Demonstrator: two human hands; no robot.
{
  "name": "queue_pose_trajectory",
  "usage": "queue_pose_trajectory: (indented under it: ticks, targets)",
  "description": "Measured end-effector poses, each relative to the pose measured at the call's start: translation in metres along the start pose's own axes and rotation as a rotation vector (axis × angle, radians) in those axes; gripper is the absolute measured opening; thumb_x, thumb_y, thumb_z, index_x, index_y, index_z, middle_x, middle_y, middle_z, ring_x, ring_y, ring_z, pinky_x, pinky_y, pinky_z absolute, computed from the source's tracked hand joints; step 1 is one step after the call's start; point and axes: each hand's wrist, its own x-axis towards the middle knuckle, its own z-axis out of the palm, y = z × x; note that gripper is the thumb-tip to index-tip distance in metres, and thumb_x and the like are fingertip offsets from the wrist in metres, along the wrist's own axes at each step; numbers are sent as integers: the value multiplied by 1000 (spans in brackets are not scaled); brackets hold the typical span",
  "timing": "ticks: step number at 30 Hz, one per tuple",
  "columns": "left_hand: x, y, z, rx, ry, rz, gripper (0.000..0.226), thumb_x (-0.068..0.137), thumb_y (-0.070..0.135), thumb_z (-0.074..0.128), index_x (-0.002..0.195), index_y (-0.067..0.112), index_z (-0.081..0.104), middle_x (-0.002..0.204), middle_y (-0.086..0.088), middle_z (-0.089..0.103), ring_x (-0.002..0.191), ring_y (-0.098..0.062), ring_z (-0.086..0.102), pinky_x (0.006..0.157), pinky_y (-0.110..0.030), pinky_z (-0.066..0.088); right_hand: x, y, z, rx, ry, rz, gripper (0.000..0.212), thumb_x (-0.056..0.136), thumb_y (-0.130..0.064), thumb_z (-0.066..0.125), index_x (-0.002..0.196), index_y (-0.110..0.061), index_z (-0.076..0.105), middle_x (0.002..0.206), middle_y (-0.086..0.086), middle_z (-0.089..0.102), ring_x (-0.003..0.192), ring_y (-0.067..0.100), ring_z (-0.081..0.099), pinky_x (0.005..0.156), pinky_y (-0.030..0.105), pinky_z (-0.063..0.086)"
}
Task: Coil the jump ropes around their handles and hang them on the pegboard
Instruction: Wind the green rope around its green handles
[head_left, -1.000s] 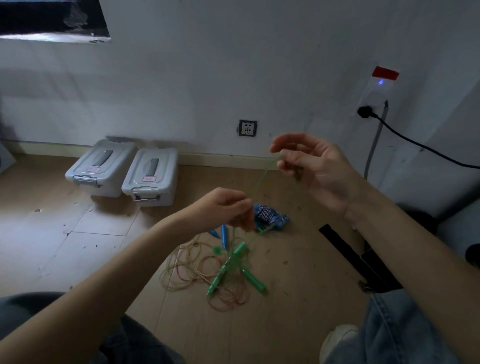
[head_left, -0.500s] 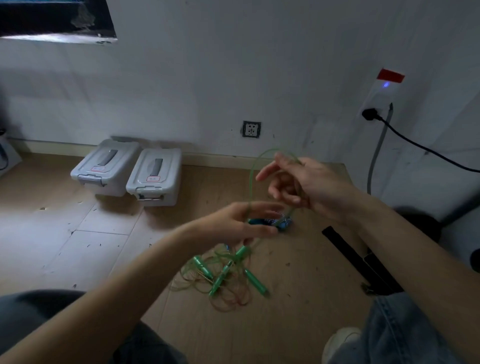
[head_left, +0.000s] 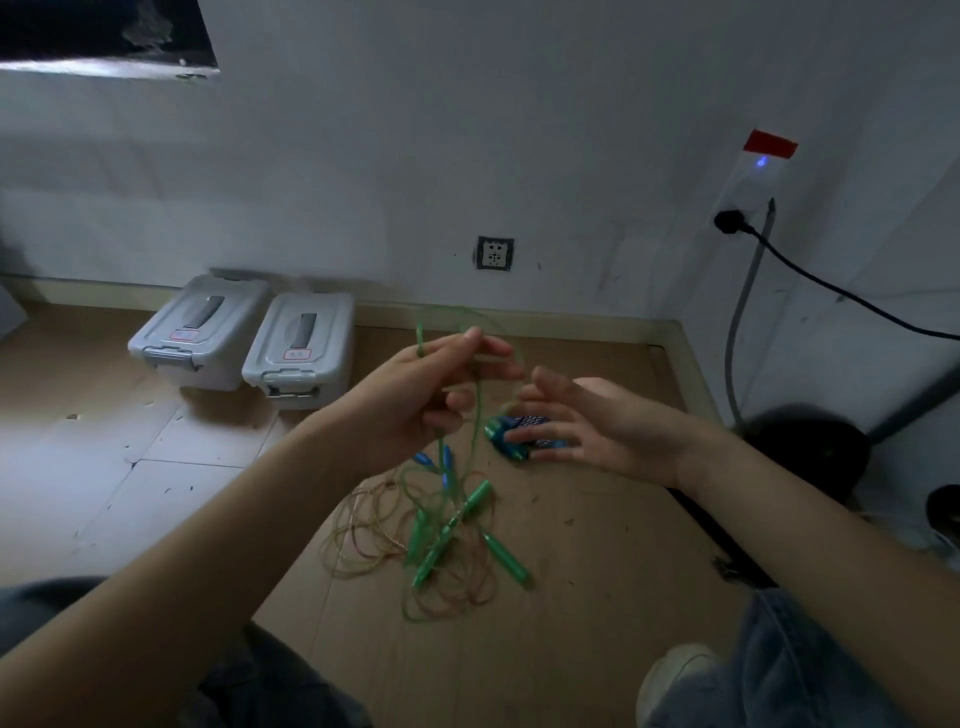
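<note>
My left hand (head_left: 426, 395) is raised over the floor and pinches a thin green jump rope cord (head_left: 478, 415), which loops above its fingers and hangs down to the pile. My right hand (head_left: 587, 426) is beside it with fingers spread and straight, holding nothing. Below on the wood floor lies a tangle of ropes (head_left: 415, 540) with several green handles (head_left: 506, 556) and small blue handles (head_left: 445, 465). A blue patterned bundle (head_left: 519, 436) lies partly hidden behind my right fingers. No pegboard is in view.
Two grey lidded plastic boxes (head_left: 249, 338) stand by the white wall at the left. A wall socket (head_left: 494, 253) sits low on the wall. A black cable (head_left: 831, 286) runs from a plug at right. My knees and a white shoe (head_left: 675, 680) frame the bottom.
My left hand rose and closed on the green cord, taking the loop. My right hand let go of it, dropped lower and opened its fingers.
</note>
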Motion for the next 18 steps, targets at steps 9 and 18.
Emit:
queue_pose_trajectory:
  ticks: [9,18]
  targets:
    - [-8,14,8,-272,-123,-15,29,81,31,50,86,13,72,101,-8,70,38,-1,45,28,-5,32,17,13,43,-377,-66,-159,21,83,-24,68,103,-26,67,92,-16,68,74,1,62,59,14,46]
    - [-4,-7,0,161,129,-80,50,69,38,65,112,13,59,108,-3,61,78,-8,65,57,-17,50,9,-20,18,192,162,-335,13,88,-5,53,89,-1,65,65,1,68,54,5,59,50,13,48]
